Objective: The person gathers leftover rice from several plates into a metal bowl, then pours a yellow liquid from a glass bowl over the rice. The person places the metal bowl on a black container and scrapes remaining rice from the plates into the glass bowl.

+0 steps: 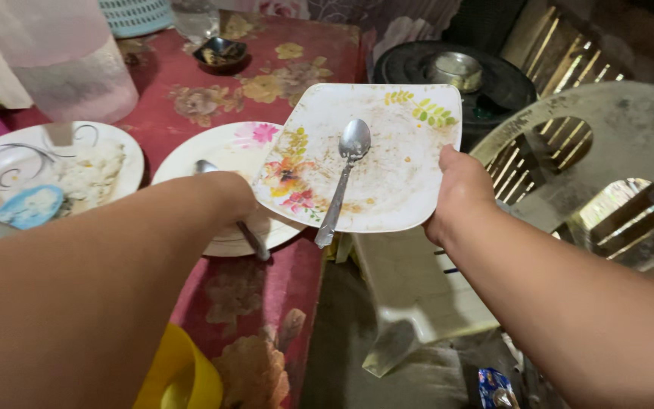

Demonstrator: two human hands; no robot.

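Red floral tabletop (191,76) bears a far-left rice plate (115,144) and a round plate (221,155) whose spoon the left hand (225,197) hides, grip unclear, while right hand (459,193) fingers clasp a smeared square plate (403,167) carrying a spoon (346,178) beside a plastic chair (607,151).

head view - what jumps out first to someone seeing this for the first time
A soiled square plate with flower prints fills the centre, held up by its right edge in the right hand, with a metal spoon lying on it. Under its left edge, the left hand is at a round plate with a second spoon on the red floral tablecloth.
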